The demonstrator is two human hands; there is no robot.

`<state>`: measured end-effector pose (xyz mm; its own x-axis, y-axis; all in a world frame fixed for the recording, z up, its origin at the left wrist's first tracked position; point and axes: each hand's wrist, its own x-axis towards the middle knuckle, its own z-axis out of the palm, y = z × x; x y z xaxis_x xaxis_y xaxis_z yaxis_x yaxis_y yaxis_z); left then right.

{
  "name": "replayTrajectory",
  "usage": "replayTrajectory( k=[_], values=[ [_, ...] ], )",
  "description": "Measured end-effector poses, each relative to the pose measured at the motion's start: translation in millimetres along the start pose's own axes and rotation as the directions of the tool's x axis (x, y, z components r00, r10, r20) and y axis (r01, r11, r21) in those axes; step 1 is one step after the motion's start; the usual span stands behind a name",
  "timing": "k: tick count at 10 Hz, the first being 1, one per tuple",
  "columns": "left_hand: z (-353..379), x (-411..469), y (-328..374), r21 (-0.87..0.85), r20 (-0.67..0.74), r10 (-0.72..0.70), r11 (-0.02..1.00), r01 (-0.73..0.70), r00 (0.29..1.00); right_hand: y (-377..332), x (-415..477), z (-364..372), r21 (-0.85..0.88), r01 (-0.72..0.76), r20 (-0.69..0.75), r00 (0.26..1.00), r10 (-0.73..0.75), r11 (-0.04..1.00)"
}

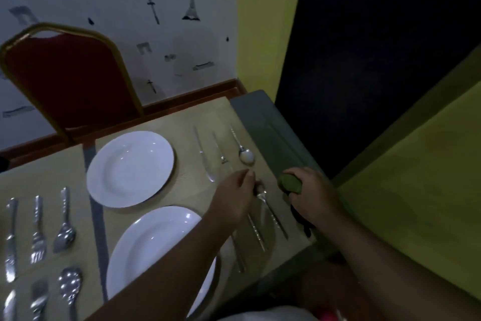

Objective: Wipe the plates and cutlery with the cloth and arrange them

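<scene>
**Head view.**

1. The desk (263, 117) has a grey top laid with tan mats.
2. The right hand (311, 197) is at the desk's right edge. Its fingers are curled tight round a bunched green cloth (290, 184).
3. The left hand (234, 198) is just beside it, toward the middle of the desk. Its fingers are bent down at the bowl end of the near spoon (273, 214), which lies on the mat. Whether they pinch the spoon or only touch it cannot be told.
4. A second piece (257, 234) and a third piece (239, 258) of cutlery lie alongside that spoon. Both are blurred and their kind is not determined.
5. The far plate (130, 168) is white and sits mid-desk. The near plate (156, 250) is at the near edge, partly covered by the left forearm.
6. Toward the far right corner a knife (204, 156), a fork (220, 149) and the far spoon (244, 154) lie parallel and apart.
7. At the left edge lie the left knife (11, 240), left fork (38, 232) and left spoon (65, 232). A further row of cutlery (70, 287) lies nearer.
8. A red chair (70, 81) stands at the far edge.
</scene>
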<state>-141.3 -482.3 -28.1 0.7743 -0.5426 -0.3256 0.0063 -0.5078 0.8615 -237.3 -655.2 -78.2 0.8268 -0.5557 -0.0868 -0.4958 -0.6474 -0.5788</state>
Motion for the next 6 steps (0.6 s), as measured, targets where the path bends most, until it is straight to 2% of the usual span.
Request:
replayTrajectory(
  k=[1, 2, 3, 4, 5, 6],
  values=[
    [33, 10, -5, 0.256, 0.112, 0.022, 0.965, -0.051, 0.993, 31, -1, -6, -0.150, -0.027, 0.013, 0.999, 0.029, 0.988],
    [56, 12, -13, 0.458, 0.203, 0.011, 0.883, -0.105, 0.979, 53, -6, 1, -0.240, -0.054, 0.183, 0.978, 0.100, 0.969],
    [67, 12, -16, 0.558, 0.208, 0.018, 0.819, -0.134, 0.978, 53, -3, 1, -0.263, -0.028, 0.234, 0.968, 0.092, 0.964],
    [59, 13, -19, 0.564, 0.177, 0.027, 0.816, -0.124, 0.984, 34, 5, 0, -0.330, -0.025, 0.269, 0.956, 0.120, 0.943],
    [28, 21, -16, 0.632, 0.115, 0.052, 0.767, -0.113, 0.992, -2, 21, 0, -0.273, 0.020, 0.252, 0.966, 0.051, 0.962],
    [-19, 29, -5, 0.666, -0.037, 0.059, 0.745, -0.020, 0.998, -58, 46, -4, -0.277, 0.167, 0.267, 0.959, -0.091, 0.946]
  ],
)
